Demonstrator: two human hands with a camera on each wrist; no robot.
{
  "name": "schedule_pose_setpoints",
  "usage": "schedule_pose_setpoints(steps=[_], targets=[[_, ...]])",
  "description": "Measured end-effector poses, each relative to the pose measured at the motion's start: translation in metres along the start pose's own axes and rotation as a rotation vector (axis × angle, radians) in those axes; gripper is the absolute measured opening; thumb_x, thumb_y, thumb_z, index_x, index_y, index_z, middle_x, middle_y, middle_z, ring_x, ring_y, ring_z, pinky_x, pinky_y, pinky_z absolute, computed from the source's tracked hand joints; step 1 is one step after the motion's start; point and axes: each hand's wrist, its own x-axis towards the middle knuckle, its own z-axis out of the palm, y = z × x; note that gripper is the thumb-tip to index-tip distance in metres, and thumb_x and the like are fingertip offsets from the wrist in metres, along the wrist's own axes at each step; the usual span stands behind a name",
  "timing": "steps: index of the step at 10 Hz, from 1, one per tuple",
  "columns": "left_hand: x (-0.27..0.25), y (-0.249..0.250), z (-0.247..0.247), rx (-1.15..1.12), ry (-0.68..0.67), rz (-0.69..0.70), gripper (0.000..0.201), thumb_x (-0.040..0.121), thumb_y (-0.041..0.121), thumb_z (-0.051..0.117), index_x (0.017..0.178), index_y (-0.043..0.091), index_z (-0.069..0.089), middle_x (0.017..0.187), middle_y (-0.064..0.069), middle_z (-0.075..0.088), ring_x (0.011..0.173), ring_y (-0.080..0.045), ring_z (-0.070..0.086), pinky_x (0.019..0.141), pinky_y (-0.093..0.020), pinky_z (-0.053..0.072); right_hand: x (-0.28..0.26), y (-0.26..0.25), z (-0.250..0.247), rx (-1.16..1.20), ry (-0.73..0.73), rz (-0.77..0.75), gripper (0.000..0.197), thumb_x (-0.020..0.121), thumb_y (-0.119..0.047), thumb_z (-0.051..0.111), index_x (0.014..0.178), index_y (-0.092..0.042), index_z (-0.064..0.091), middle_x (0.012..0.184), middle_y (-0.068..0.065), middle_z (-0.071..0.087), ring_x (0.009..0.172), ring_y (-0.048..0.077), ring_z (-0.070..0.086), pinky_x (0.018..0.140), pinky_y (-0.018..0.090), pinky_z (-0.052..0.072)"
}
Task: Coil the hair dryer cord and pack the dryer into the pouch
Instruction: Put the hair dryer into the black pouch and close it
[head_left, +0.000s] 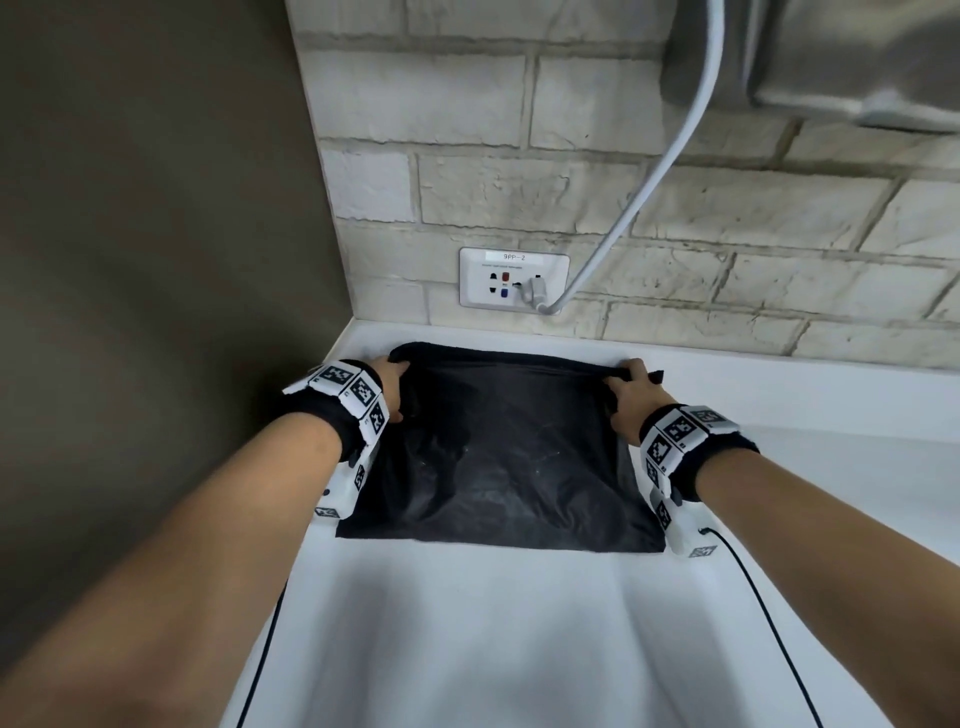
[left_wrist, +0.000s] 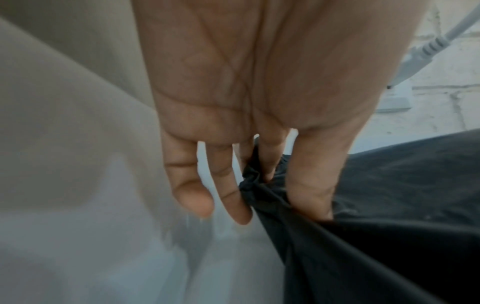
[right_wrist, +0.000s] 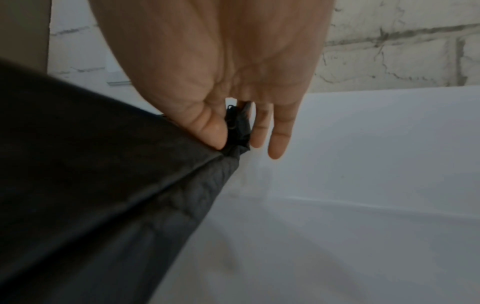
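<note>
A black fabric pouch (head_left: 509, 457) lies flat on the white counter (head_left: 467, 623), its far edge toward the brick wall. My left hand (head_left: 395, 387) pinches the pouch's far left corner (left_wrist: 262, 185) between thumb and fingers. My right hand (head_left: 631, 395) pinches the far right corner (right_wrist: 236, 131) the same way, the other fingers hanging straight. The pouch's top edge is stretched between the two hands. The pouch bulges a little in the middle. The hair dryer itself shows in no view.
A white wall socket plate (head_left: 514, 278) sits just behind the pouch with a white plug and thick white cable (head_left: 649, 176) rising to a metal unit (head_left: 857, 57) at the top right. A dark wall (head_left: 156, 260) borders the counter on the left.
</note>
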Motion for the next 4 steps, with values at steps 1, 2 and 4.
schedule_pose_setpoints(steps=[1,2,4], targets=[[0.0,-0.004,0.004,-0.081,-0.006,0.004,0.078,0.086,0.029,0.06,0.148,0.015,0.014,0.151,-0.011,0.03,0.134,-0.026,0.038,0.107,-0.03,0.033,-0.004,0.005,0.001,0.056,0.021,0.001,0.041,0.083,-0.003,0.047,0.124,-0.006,0.048,0.144,0.011,0.016,0.112,0.036,0.051,0.096,0.035,0.044],[-0.01,-0.006,0.003,-0.149,-0.012,-0.002,0.071,0.087,0.031,0.058,0.146,0.016,0.021,0.149,-0.011,0.033,0.133,-0.027,0.039,0.108,-0.032,0.034,-0.014,0.007,-0.001,0.113,0.057,0.003,0.041,0.081,-0.003,0.048,0.121,-0.008,0.052,0.145,0.009,0.016,0.117,0.032,0.048,0.098,0.034,0.042],[-0.046,0.001,-0.005,-0.272,0.056,0.065,0.061,0.089,0.032,0.055,0.143,0.016,0.031,0.146,-0.009,0.038,0.132,-0.024,0.04,0.107,-0.028,0.034,-0.056,0.008,-0.002,0.118,0.118,-0.046,0.042,0.085,-0.011,0.046,0.126,-0.018,0.049,0.14,0.009,0.021,0.124,0.03,0.033,0.104,0.034,0.035]])
